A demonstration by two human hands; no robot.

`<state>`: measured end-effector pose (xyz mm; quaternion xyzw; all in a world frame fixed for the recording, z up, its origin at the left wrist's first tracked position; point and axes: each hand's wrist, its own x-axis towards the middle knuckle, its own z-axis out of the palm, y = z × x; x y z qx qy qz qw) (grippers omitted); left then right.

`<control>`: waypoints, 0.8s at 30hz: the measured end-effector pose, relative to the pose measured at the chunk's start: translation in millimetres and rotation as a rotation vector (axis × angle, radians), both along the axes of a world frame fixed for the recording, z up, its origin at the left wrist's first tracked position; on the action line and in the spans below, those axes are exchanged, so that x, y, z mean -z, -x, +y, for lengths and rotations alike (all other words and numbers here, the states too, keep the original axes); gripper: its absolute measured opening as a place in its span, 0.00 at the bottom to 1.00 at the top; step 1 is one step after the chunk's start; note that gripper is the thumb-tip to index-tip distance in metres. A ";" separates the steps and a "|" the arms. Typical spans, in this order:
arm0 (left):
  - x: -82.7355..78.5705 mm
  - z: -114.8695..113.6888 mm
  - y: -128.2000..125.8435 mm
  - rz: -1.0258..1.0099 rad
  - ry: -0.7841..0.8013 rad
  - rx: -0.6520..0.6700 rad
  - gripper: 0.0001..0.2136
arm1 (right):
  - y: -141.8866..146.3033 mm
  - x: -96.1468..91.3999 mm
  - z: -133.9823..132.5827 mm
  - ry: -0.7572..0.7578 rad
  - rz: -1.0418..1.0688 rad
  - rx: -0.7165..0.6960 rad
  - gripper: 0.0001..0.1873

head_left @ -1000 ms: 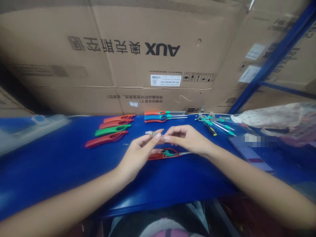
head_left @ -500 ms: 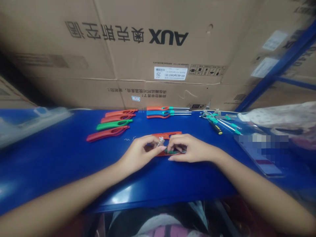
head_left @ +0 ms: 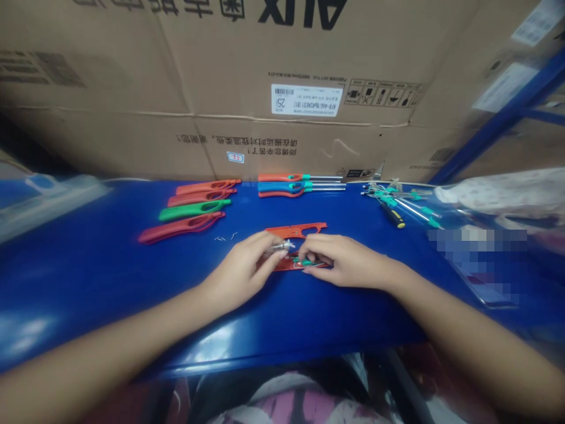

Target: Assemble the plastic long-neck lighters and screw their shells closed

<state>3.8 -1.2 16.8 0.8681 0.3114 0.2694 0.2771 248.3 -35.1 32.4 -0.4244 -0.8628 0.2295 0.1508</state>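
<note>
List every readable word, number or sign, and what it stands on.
"AUX": upside down, cardboard box; large characters beside it cut off.
"师傅您辛苦了!": same box, upside down.
"请在搬运时对我温柔些, 谢谢您!": same box.
"KFR-46G/BpR3AES1 (B1)", "25": box's white label.
Handling pictograms: box.
Too small or blurred: blue-edged sticker, right-hand labels, other fine print.
</note>
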 end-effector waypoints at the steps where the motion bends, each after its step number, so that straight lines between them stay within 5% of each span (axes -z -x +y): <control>1: -0.3 -0.5 -0.3 0.016 0.002 -0.001 0.09 | 0.3 0.4 -0.2 -0.002 0.002 0.003 0.07; 24: -2.8 -4.5 1.4 0.006 0.008 0.051 0.12 | 4.6 2.9 2.0 0.002 0.167 0.121 0.01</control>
